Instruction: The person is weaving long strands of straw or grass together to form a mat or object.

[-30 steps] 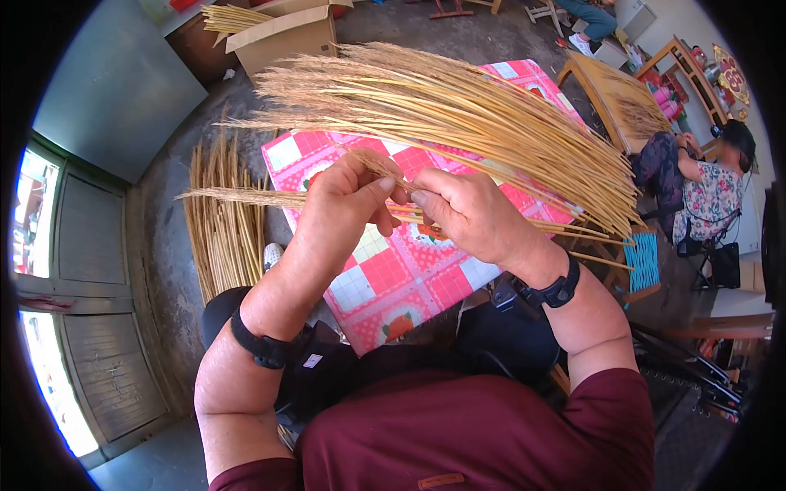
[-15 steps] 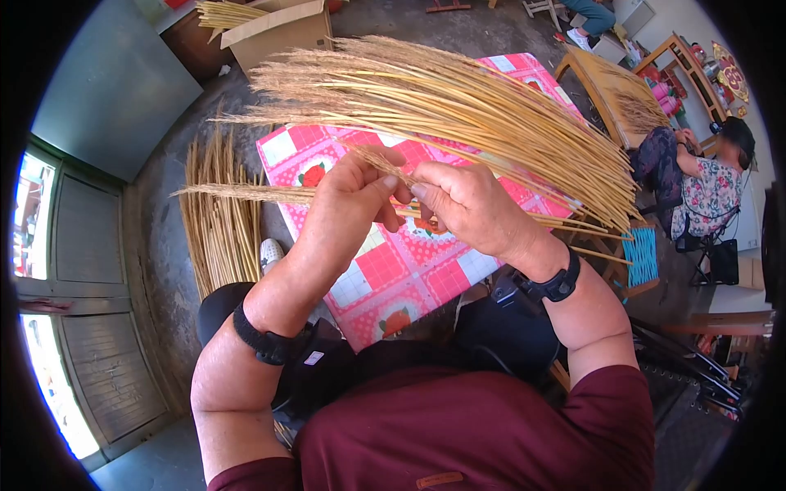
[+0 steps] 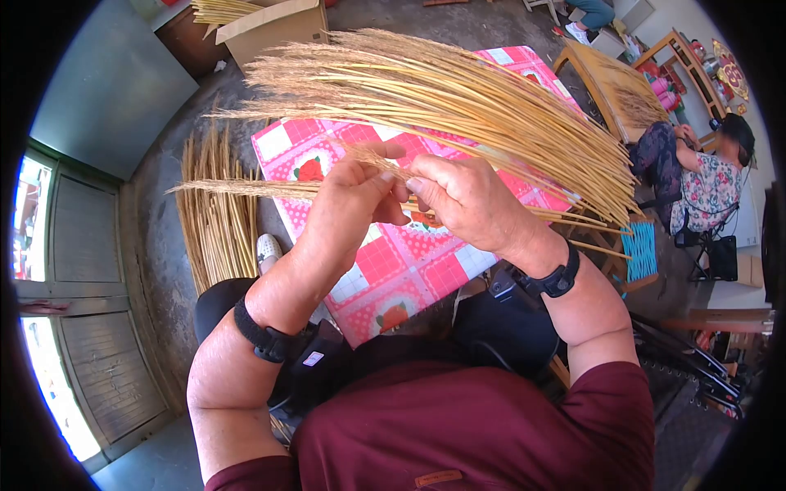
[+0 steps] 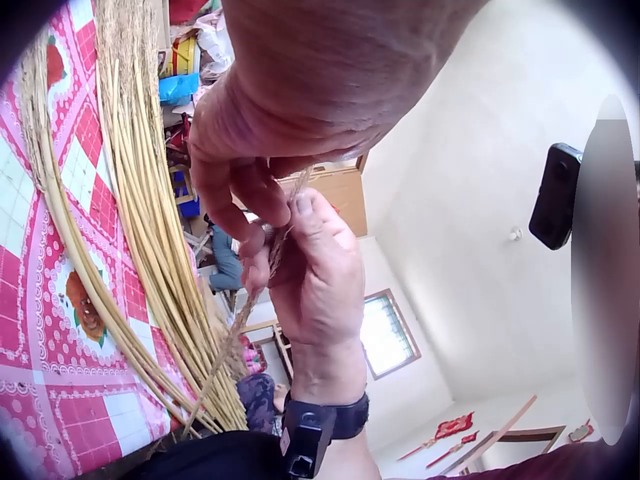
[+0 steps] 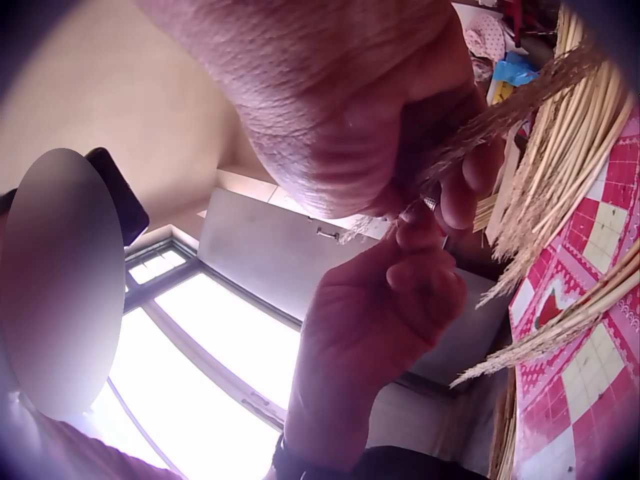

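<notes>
Both hands meet over the near part of a table with a pink checked cloth [image 3: 385, 278]. Between them is a dry grass stalk with a feathery plume [image 3: 370, 157]. My left hand [image 3: 348, 200] pinches it near the plume between thumb and fingers. Close beside, my right hand [image 3: 471, 203] grips the same stalk, thumb pressed along it. In the left wrist view the stalk [image 4: 238, 325] runs down past the right hand. The right wrist view shows brown plume [image 5: 515, 110] spreading out from the right hand's fingers.
A large sheaf of plumed stalks [image 3: 491, 110] lies across the table's far side. Several loose stalks [image 3: 246, 189] lie beneath the hands, plumes jutting past the left edge. Another bundle [image 3: 217, 225] is on the floor at left. A seated person [image 3: 708, 188] is at right, a cardboard box [image 3: 274, 37] behind.
The hands stay together on the stalk, with only small finger shifts. In the head view the table and sheaf have slid slightly up and left.
</notes>
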`<control>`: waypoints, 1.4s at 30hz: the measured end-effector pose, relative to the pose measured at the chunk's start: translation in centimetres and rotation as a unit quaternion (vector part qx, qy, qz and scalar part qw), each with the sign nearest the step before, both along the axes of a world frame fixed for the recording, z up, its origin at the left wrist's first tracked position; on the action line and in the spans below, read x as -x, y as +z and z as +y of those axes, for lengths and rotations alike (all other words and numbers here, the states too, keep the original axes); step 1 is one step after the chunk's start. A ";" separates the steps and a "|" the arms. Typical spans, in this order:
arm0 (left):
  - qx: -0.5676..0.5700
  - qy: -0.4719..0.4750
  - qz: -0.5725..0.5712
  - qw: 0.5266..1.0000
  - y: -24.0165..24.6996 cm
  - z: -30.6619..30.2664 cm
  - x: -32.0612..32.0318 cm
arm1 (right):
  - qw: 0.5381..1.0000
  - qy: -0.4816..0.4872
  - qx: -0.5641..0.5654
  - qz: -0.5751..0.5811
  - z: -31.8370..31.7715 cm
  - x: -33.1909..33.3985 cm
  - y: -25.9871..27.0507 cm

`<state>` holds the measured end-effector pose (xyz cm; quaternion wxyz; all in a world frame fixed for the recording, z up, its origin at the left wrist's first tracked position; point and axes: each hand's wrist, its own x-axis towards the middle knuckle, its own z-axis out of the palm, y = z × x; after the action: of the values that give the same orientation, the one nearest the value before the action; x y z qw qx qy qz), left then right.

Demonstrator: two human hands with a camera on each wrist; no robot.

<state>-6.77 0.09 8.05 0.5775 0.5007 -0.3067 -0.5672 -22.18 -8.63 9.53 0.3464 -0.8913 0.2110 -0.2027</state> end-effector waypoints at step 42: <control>0.015 -0.199 -0.088 0.976 -3.0 -0.5 2.8 | 0.984 0.048 0.051 -0.164 -0.1 -0.3 0.2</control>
<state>-9.55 -0.40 5.10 0.4316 0.4689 -0.4587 -0.6193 -21.88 -8.70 9.71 0.3401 -0.8714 0.0973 -0.3400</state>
